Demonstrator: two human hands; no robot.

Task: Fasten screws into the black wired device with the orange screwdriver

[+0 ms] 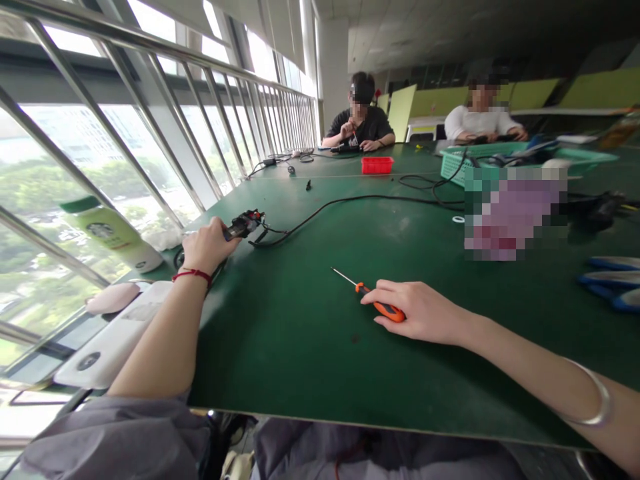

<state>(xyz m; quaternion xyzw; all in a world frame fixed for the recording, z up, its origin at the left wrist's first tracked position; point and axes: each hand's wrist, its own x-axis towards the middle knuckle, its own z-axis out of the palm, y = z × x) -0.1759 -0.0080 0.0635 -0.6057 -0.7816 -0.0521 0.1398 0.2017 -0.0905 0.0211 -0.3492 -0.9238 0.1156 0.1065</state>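
Observation:
At the table's left side, my left hand (207,245) is closed around a dark device (244,225) with exposed parts and a bit of red at its end. Thin wires and a black cable (345,199) run from that end across the table; the part inside my palm is hidden. My right hand (417,312) has its fingers around the orange and black handle of a screwdriver (390,311), low over the table. The screwdriver's thin metal shaft points away to the upper left.
The green table (280,347) also bears a red tray (377,165), a teal basket (453,167) of tools and cables, blue-handled pliers (615,280) and a blurred purple item (517,210). Left are a green-capped bottle (113,233), a white box (115,340) and railing. Two people sit opposite.

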